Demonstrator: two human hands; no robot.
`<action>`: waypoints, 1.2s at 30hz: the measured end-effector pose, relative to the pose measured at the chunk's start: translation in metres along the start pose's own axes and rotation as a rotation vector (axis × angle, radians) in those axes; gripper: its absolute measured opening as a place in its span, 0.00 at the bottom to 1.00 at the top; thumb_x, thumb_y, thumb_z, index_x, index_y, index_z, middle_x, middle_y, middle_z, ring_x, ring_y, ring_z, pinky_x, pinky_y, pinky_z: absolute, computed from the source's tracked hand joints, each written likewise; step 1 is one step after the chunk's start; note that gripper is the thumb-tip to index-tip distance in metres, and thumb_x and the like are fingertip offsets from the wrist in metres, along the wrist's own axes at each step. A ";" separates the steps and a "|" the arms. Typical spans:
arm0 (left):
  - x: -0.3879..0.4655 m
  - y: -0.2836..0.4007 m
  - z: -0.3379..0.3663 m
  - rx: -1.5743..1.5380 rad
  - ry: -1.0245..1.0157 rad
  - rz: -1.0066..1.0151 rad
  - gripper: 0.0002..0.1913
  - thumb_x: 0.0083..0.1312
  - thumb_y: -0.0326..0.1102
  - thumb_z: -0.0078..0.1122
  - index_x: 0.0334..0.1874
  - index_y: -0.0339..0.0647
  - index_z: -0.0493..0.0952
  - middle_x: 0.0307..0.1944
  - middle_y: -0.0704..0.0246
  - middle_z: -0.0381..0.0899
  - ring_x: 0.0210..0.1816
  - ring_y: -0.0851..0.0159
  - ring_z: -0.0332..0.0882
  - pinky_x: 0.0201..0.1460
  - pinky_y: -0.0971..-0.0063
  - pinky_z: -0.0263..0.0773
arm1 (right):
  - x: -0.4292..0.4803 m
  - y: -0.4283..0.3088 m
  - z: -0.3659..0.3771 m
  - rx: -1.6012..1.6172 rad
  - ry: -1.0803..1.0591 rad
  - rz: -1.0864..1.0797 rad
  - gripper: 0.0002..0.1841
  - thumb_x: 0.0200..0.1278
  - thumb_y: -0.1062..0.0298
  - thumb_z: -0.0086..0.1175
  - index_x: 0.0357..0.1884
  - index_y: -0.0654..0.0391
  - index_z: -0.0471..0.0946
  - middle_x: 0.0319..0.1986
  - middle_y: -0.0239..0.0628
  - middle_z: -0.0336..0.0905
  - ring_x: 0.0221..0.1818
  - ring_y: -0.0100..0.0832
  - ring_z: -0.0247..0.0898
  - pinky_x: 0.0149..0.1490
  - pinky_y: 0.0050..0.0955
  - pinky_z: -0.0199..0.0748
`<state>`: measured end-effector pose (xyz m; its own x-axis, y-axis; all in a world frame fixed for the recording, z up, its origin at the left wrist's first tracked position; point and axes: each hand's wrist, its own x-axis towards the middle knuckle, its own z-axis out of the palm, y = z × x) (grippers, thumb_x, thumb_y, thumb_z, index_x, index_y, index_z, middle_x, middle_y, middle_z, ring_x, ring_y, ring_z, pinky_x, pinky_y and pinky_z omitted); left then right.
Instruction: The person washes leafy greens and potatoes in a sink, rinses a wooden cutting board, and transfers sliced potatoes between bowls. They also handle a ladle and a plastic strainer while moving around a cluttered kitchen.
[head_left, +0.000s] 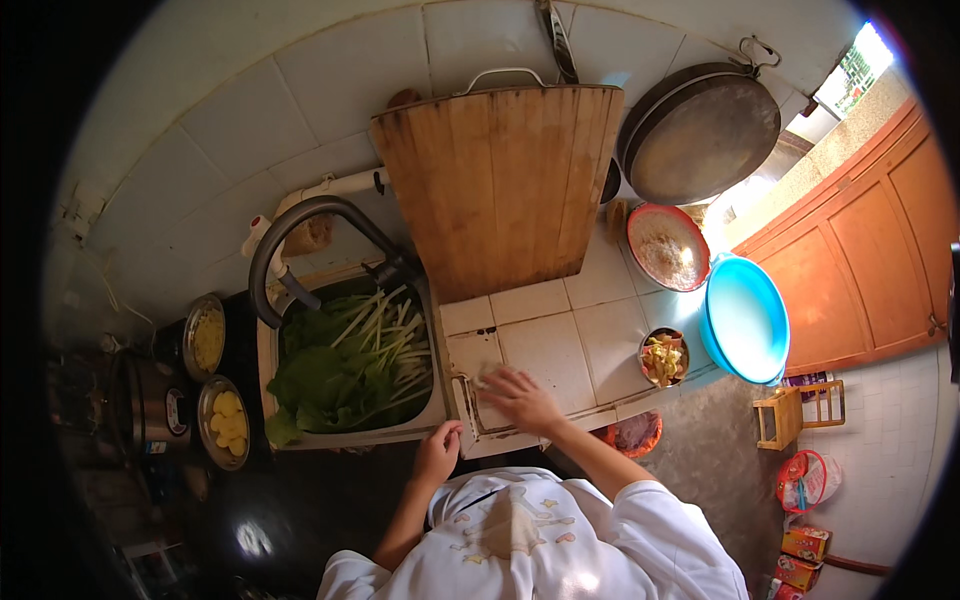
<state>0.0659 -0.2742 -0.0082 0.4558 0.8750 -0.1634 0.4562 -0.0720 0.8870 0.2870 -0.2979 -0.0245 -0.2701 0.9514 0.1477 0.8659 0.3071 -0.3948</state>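
Observation:
My right hand (523, 403) lies palm down, fingers spread, on the white tiled counter (541, 352), close to the sink's right edge. Something small and pale shows at its fingertips; I cannot tell what it is or whether the hand holds it. Loosely curled, my left hand (439, 450) is at the front rim of the sink, and its palm is hidden. Leafy greens with pale stems (352, 360) fill the sink under a dark curved faucet (330, 204). Behind the counter a wooden cutting board (502, 187) leans upright on the tiled wall.
At the counter's right stand a metal bowl of scraps (664, 358), a red-rimmed basin (669, 247) and a blue plastic basin (745, 319). Left of the sink are bowls of peeled yellow pieces (227, 424) and shredded food (206, 337), beside a cooker (146, 405). Pans (701, 135) hang behind.

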 end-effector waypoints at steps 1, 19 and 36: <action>0.000 0.000 -0.001 -0.022 0.010 0.002 0.08 0.60 0.28 0.48 0.41 0.39 0.73 0.34 0.64 0.79 0.33 0.62 0.78 0.36 0.75 0.72 | -0.008 0.018 -0.001 -0.082 0.064 0.063 0.21 0.56 0.65 0.46 0.55 0.44 0.68 0.60 0.35 0.57 0.63 0.43 0.49 0.63 0.41 0.52; -0.011 -0.008 -0.012 -0.043 0.035 -0.020 0.08 0.61 0.28 0.48 0.41 0.38 0.73 0.36 0.63 0.79 0.36 0.60 0.78 0.37 0.74 0.72 | -0.013 0.007 0.016 -0.127 0.100 0.539 0.25 0.61 0.61 0.42 0.63 0.42 0.58 0.64 0.37 0.47 0.66 0.49 0.40 0.65 0.53 0.39; -0.071 -0.057 -0.069 -0.085 0.230 -0.079 0.09 0.61 0.25 0.47 0.42 0.34 0.74 0.35 0.61 0.79 0.34 0.66 0.78 0.36 0.78 0.71 | 0.125 -0.033 0.085 -0.450 -0.122 0.090 0.21 0.58 0.63 0.43 0.56 0.51 0.67 0.61 0.41 0.53 0.64 0.48 0.44 0.64 0.47 0.46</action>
<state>-0.0451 -0.2996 -0.0172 0.2310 0.9628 -0.1400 0.4133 0.0332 0.9100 0.1889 -0.1877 -0.0704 -0.2100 0.9776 0.0131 0.9772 0.2094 0.0347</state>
